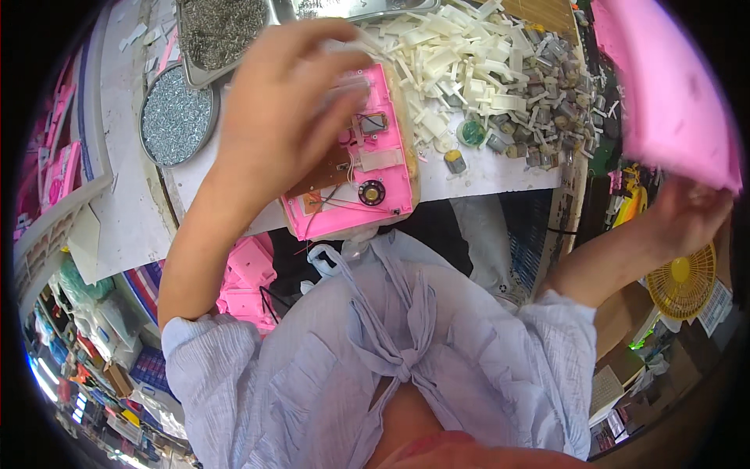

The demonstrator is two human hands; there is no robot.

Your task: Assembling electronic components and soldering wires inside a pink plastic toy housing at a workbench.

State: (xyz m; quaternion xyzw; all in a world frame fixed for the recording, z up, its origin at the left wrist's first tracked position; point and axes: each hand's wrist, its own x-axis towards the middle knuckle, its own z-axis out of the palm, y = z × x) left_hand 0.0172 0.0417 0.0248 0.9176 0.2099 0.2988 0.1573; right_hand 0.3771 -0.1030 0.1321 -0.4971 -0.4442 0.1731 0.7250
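Note:
An opened pink plastic casing half [344,222] lies in front of me at the table's near edge. Inside it are a round black speaker [372,192], a small motor [374,123], a brown board [316,177] and thin wires. Over its upper left part hovers my left hand [285,109], slightly blurred, fingers bent and apart, with nothing visible in them; it hides that part of the casing. At the far right my right hand [691,213] is closed on the lower end of another pink plastic casing part [676,94], raised and blurred by motion.
Beyond the casing spreads a heap of white plastic parts [469,59], with many small motors [558,109] to its right. A round tin of silver screws [178,116] and a metal tray of small springs [223,31] stand left. A yellow fan [681,277] is at the right.

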